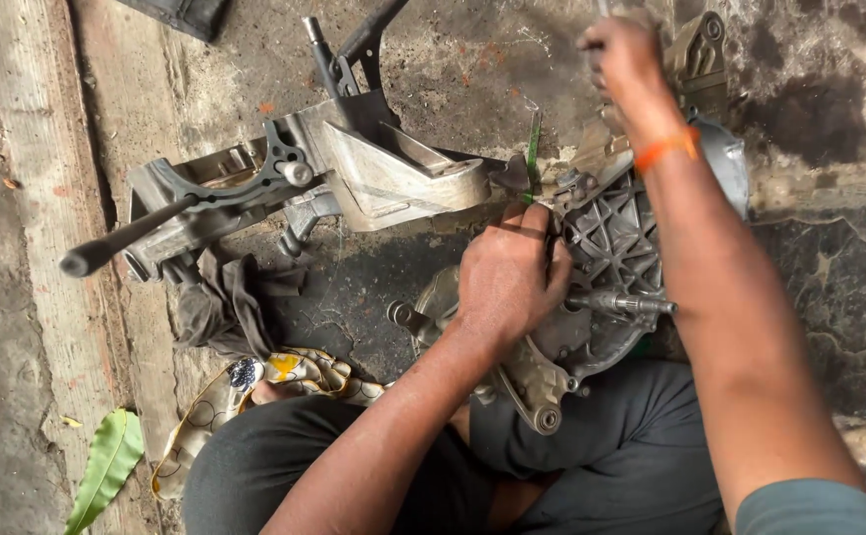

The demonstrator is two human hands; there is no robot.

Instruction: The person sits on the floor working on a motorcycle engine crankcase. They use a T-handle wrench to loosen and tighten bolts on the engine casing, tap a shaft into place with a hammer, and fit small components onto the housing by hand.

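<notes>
Grey metal engine casing lies under the left hand, fingers curled at its rim; at one o'clock, the right hand is fisted, its contents hidden.

We see dull, grimy cast metal on the engine casing, a steel shaft with some shine, soft crumpled cloth, rough stained concrete floor.

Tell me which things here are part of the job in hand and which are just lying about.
In hand:
engine casing, under the left hand
shaft sticking out of it
right hand gripping the casing's far end

Lying about:
metal frame part
dark rag
patterned cloth
green leaf
</notes>
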